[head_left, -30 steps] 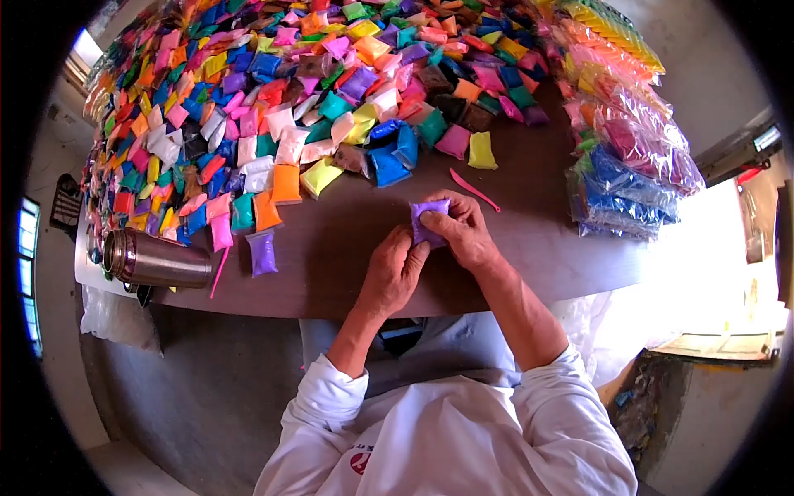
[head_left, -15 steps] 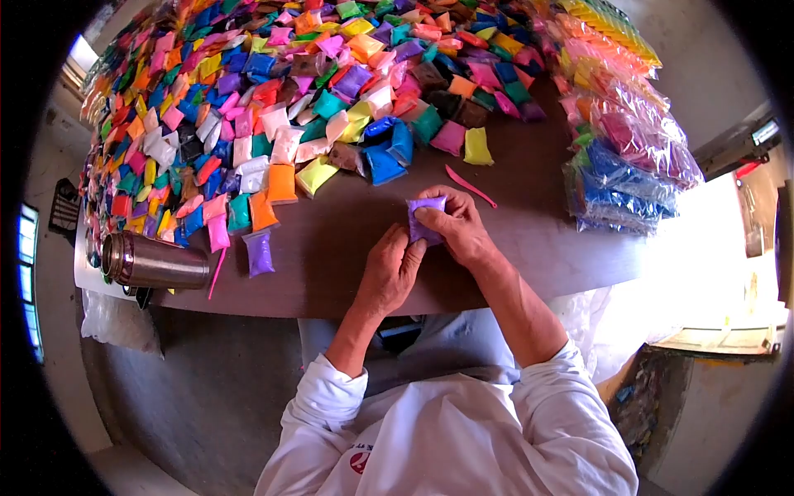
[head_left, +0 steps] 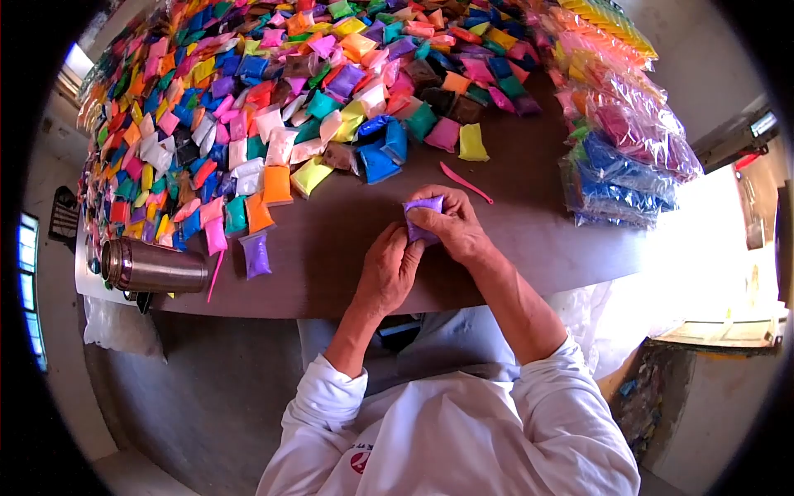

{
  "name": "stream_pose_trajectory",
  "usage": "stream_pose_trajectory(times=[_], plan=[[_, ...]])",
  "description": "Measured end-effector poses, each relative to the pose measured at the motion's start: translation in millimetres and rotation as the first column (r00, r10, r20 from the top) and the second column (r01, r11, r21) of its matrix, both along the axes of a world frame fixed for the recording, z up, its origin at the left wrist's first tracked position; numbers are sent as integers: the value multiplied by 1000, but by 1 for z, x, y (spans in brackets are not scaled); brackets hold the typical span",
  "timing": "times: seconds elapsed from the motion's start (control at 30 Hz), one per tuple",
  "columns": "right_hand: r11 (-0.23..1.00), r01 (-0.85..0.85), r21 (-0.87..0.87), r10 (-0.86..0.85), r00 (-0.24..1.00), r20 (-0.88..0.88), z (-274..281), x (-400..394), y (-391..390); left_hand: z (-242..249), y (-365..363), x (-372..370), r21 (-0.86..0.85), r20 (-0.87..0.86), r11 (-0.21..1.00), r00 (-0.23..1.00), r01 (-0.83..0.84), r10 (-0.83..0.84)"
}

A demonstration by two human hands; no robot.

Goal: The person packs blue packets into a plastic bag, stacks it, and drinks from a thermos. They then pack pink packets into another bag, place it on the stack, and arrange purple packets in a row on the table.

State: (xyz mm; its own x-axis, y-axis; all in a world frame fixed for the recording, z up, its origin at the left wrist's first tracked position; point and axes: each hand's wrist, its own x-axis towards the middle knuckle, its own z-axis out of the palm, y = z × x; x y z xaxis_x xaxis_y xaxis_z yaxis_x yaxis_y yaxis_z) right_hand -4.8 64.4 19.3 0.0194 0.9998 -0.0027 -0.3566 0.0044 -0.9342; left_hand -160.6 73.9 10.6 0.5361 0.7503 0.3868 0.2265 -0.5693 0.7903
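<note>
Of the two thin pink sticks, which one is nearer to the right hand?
The pink stick just beyond the right hand; the other stick lies far left, beside the metal flask.

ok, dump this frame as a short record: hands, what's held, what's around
right hand: pinching a purple packet, thumb on top
left hand: at the packet's lower edge; exact grip unclear
loose on table: second purple packet, left of the hands
pink sticks: one beyond the right hand, another near the flask
flask: metal, on its side, table's left edge
far and left side: pile of mixed-colour packets
right side: stacked clear bags with coloured contents
</note>
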Motion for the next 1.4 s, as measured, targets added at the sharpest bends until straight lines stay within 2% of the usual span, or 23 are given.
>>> stream_pose_trajectory(times=[0.1,0.43,0.57,0.63,0.73,0.83,0.93,1.0,1.1,1.27,1.33,1.4], plan=[[1000,0,2,0,1000,-10,1,0,1,1,0,-1,-37,0,999,1000,-3,3],[1000,10,-4,-10,999,34,7,-1,-1,2,0,-1,-10,-11,1000,1000,0,0],[998,0,62,-9,990,141,10,0,-3,4,2,-3,-124,71,992,997,13,-4],[998,-60,-37,67,971,229,10,4,-2,4,1,-5,-162,87,987,996,18,-4],[997,-80,-16,82,970,230,9,6,-2,2,2,-5,-160,46,987,999,23,-16],[997,-77,-2,76,974,215,10,5,-2,2,2,-4,-167,110,986,994,26,-8],[1000,-29,-4,29,978,205,19,3,-5,6,1,-7,-233,142,972,990,20,14],[1000,-21,-14,24,973,230,18,3,-5,8,1,-9,-289,101,957,995,23,7],[999,-25,-19,29,969,247,8,6,-3,7,0,-8,-218,97,975,995,37,-16],[997,-48,-62,60,973,221,9,5,-2,6,1,-8,-223,134,974,991,24,6],[996,-41,-73,62,946,319,17,3,-6,5,1,-9,-232,128,973,991,6,24],[997,-63,-41,72,958,278,14,4,-5,-1,2,-8,-183,116,983,993,5,17]])
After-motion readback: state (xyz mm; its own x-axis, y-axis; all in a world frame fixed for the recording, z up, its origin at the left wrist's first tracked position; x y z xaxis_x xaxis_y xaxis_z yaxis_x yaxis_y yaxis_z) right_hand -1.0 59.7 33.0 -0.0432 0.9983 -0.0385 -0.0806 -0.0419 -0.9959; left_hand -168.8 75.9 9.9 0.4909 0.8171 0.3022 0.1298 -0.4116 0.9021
